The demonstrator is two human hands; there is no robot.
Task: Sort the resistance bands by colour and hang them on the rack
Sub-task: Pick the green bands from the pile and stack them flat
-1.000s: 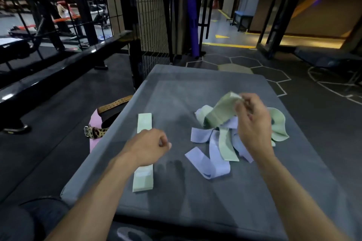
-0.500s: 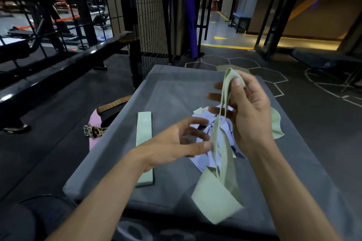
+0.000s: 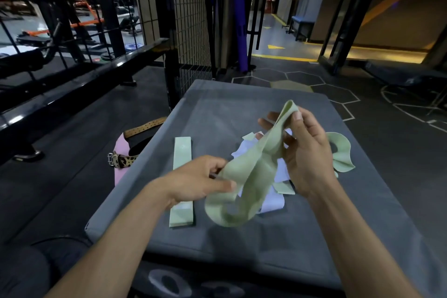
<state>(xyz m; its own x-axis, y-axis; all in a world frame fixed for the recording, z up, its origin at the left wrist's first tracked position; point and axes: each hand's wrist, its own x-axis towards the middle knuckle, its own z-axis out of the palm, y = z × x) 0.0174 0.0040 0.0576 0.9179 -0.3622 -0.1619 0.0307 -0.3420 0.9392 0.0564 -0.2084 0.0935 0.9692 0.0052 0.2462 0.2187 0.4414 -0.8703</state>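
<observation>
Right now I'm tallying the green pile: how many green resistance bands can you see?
At least 4: one flat green band at the pad's left, one held band between both hands, one curled band right of the heap, one green piece in it. Others may be hidden.

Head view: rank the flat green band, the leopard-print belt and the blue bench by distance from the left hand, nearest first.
1. Flat green band, on the mat, partly under the left hand.
2. Leopard-print belt, on the floor off the mat's left edge.
3. Blue bench, far back down the corridor, right of centre.
</observation>
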